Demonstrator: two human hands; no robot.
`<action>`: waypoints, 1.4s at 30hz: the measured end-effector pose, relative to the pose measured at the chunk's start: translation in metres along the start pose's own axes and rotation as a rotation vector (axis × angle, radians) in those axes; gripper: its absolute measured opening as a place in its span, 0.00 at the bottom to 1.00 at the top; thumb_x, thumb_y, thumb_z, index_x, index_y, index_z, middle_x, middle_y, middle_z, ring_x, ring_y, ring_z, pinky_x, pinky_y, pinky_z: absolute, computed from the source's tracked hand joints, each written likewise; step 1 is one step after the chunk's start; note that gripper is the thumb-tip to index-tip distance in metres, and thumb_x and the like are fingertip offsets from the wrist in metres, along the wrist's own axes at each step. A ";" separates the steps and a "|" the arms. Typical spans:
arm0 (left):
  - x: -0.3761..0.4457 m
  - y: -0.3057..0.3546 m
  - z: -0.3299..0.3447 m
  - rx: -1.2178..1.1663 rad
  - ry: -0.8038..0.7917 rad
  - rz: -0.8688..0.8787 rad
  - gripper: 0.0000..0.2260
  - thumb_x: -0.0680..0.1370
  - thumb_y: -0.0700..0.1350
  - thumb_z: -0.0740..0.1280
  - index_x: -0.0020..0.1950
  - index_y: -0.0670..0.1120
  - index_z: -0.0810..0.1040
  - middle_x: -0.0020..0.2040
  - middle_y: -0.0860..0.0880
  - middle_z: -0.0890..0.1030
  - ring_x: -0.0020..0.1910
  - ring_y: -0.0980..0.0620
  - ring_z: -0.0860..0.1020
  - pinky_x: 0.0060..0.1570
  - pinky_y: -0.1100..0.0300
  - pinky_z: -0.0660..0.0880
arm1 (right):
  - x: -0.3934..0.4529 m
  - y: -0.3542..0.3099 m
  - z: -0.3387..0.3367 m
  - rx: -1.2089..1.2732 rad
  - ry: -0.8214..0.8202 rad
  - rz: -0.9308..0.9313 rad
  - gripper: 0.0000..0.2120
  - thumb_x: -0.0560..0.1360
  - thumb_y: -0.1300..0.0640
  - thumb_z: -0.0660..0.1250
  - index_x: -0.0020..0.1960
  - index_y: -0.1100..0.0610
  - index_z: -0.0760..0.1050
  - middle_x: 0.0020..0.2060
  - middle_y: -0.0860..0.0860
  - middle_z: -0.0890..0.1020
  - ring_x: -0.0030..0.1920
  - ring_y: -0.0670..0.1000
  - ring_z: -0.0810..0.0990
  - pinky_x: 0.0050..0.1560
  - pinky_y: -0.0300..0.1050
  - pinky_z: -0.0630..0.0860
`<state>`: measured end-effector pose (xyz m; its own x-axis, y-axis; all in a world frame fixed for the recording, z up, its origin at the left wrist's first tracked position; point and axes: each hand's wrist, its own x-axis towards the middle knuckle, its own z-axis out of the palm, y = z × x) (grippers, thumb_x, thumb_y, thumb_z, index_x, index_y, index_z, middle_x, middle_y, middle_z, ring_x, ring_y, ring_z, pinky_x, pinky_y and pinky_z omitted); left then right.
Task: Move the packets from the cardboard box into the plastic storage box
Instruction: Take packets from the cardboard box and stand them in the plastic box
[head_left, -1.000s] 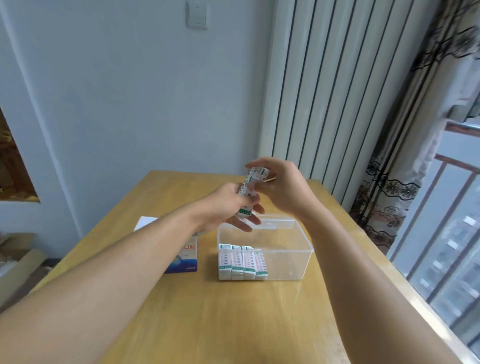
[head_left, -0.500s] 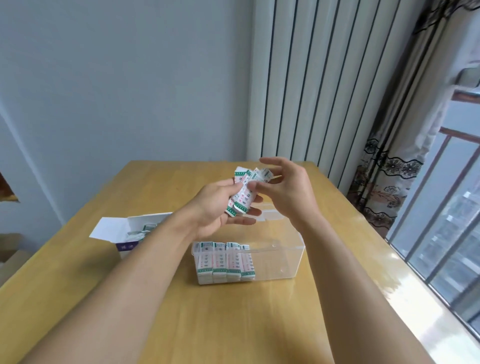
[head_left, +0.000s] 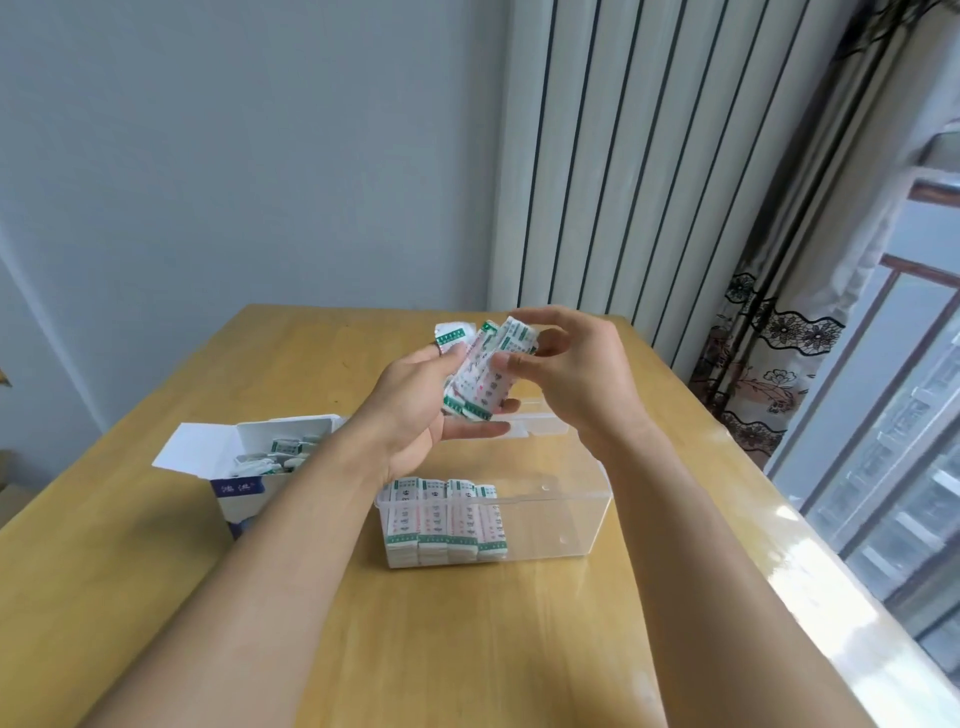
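Fingers of both hands curl round one loose bundle of packets (head_left: 483, 374) above the plastic storage box (head_left: 582, 525): left hand (head_left: 421, 415) cradling from below, right hand (head_left: 576, 374) pinching the top. Four upright stacks (head_left: 445, 519) fill the box's near-left corner. Cardboard box (head_left: 244, 486), open, left, holds more packets.

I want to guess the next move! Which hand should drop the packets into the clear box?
Probably the left hand: it cradles the packets just above the plastic storage box. The right hand only pinches their top edge.
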<state>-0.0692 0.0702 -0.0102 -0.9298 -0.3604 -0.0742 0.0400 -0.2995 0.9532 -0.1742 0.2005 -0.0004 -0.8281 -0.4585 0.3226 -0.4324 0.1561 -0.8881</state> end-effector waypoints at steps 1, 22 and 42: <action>0.001 0.000 -0.001 0.020 0.004 0.000 0.12 0.86 0.45 0.58 0.65 0.42 0.75 0.55 0.36 0.84 0.51 0.36 0.85 0.44 0.44 0.84 | 0.001 -0.001 0.000 0.045 0.026 0.013 0.19 0.70 0.58 0.80 0.59 0.50 0.82 0.45 0.47 0.87 0.45 0.45 0.86 0.48 0.48 0.85; 0.003 0.000 0.004 -0.003 0.040 -0.020 0.09 0.86 0.40 0.58 0.62 0.40 0.75 0.55 0.36 0.84 0.51 0.36 0.85 0.48 0.45 0.84 | 0.001 -0.004 -0.001 0.233 0.074 0.028 0.13 0.71 0.61 0.79 0.52 0.50 0.83 0.44 0.48 0.88 0.44 0.46 0.87 0.45 0.43 0.83; 0.001 -0.002 0.008 0.101 0.164 0.006 0.13 0.87 0.45 0.56 0.60 0.40 0.78 0.40 0.43 0.81 0.28 0.48 0.79 0.21 0.64 0.68 | -0.012 -0.019 0.007 -0.165 -0.151 -0.183 0.10 0.76 0.58 0.75 0.56 0.49 0.81 0.44 0.47 0.85 0.40 0.40 0.83 0.41 0.41 0.82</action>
<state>-0.0735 0.0778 -0.0098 -0.8573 -0.5034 -0.1074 0.0008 -0.2099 0.9777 -0.1536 0.1970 0.0106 -0.6741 -0.6151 0.4090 -0.6318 0.1933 -0.7506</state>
